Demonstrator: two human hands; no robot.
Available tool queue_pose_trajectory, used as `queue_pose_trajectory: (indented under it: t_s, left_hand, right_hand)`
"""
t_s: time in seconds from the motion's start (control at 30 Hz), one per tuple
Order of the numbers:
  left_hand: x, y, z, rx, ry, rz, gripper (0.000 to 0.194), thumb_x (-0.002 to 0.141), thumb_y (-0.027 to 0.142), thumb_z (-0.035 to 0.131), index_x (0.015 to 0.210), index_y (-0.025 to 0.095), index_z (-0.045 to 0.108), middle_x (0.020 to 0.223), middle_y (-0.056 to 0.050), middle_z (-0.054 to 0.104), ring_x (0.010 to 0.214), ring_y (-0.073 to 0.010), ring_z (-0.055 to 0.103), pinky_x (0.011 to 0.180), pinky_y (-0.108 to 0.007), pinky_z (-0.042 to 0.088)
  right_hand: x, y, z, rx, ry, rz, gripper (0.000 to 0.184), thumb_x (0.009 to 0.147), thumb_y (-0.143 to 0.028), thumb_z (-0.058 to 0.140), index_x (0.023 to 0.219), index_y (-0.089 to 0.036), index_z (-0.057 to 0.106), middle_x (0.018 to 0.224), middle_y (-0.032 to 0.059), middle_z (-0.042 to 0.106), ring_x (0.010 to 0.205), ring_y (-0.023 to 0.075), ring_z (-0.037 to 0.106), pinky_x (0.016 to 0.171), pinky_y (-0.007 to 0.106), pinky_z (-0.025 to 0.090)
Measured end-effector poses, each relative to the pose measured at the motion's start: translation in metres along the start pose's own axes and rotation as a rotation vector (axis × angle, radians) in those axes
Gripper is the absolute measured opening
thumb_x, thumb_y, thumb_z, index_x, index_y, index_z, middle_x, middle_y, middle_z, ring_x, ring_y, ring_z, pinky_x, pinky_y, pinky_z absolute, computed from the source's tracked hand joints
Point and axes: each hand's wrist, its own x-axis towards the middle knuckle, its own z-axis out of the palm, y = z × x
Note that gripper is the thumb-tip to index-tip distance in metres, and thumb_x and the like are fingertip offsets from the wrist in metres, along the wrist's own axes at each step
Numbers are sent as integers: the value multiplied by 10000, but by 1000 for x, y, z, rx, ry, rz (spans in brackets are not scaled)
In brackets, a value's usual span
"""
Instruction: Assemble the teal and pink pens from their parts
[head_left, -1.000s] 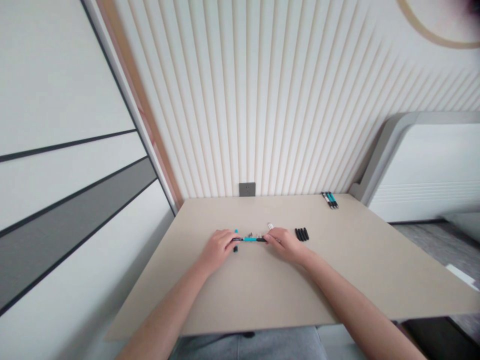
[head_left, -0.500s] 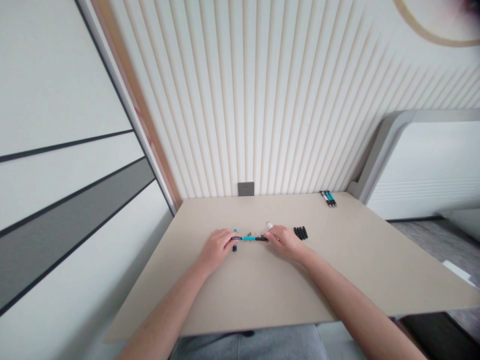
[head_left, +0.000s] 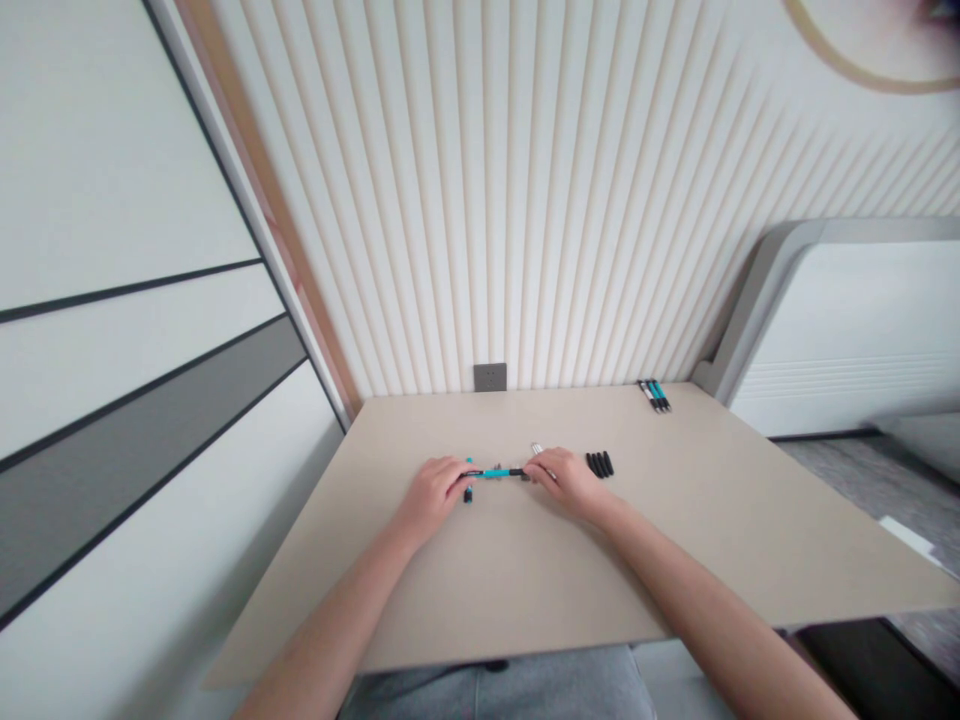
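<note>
Teal-and-black pen (head_left: 491, 473) clamped at one end by left hand (head_left: 431, 495); right hand (head_left: 570, 480) at other end, grip unclear; black pen barrels (head_left: 598, 464) just beside.

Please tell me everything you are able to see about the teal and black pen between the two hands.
The slim pen lies almost level across the view, above the beige tabletop. Its middle is teal and its ends are black, with a plastic look. The fingers of the left hand meet its left end. Its right end reaches the right hand, but contact is unclear. Any printing is too small to read.
</note>
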Motion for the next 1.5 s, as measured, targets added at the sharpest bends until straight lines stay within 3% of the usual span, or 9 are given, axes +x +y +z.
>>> queue_pose_trajectory:
  t_s: [0.33,0.53,0.7,0.83,0.9,1.07,1.17,1.37,1.5]
  left_hand:
    - [1,-2,-4,13,92,-1,172,934,339,549,977,212,657,904,-49,686,849,-196,604,791,-339,461]
    - [1,-2,-5,1,115,-21,147,934,324,548,946,210,640,881,-40,675,832,-192,605,779,-337,461]
    - [0,-3,-3,-26,107,10,115,932,283,553,960,206,634,897,-45,663,863,-191,600,794,-336,470]
    - [0,-4,-2,-41,110,46,97,926,254,564,972,205,634,925,-49,661,893,-191,597,812,-340,478]
    - [0,-5,-2,-38,123,52,98,927,253,562,971,206,636,926,-48,663,895,-192,602,814,-341,481]
    - [-1,-7,-2,-20,114,22,103,932,269,553,946,202,630,896,-44,657,861,-191,603,792,-336,478]
    - [-1,-7,-3,-11,90,21,103,935,273,551,929,197,621,890,-44,654,854,-192,594,783,-335,468]
    - [-1,-4,-6,36,73,86,82,931,261,562,950,200,614,904,-37,668,862,-189,590,789,-338,444]
    - [-1,-5,-11,32,134,77,93,941,266,543,953,201,609,895,-34,656,859,-184,590,786,-330,452]
  right_hand:
    - [-2,-1,5,-35,-13,63,407,1006,-293,363,706,-192,618,629,29,618,645,158,587,697,275,430]
    - [-2,-2,2,104,10,18,270,941,-378,514,1132,-203,589,893,46,664,733,155,599,711,277,463]
    - [-2,0,4,28,30,-2,211,963,-336,474,946,-198,633,834,52,668,765,171,598,728,286,449]
    - [-3,-1,7,-45,-29,15,393,1001,-298,368,718,-200,623,653,27,628,683,167,586,723,289,434]
    - [-4,-2,7,-34,-35,21,388,1005,-303,357,758,-202,640,677,27,640,689,165,589,728,287,434]
    - [-3,-3,5,12,19,-22,245,931,-375,540,1100,-213,614,885,48,669,776,174,595,754,291,437]
    - [-2,-3,5,-21,33,-59,208,958,-342,487,988,-202,638,848,56,665,785,182,586,760,299,425]
    - [-4,-8,8,-72,-33,-60,406,1004,-281,339,696,-189,586,635,27,611,626,157,548,741,309,403]
    - [-2,-7,12,36,42,-11,430,1022,-268,271,774,-189,613,733,47,650,718,162,584,791,310,413]
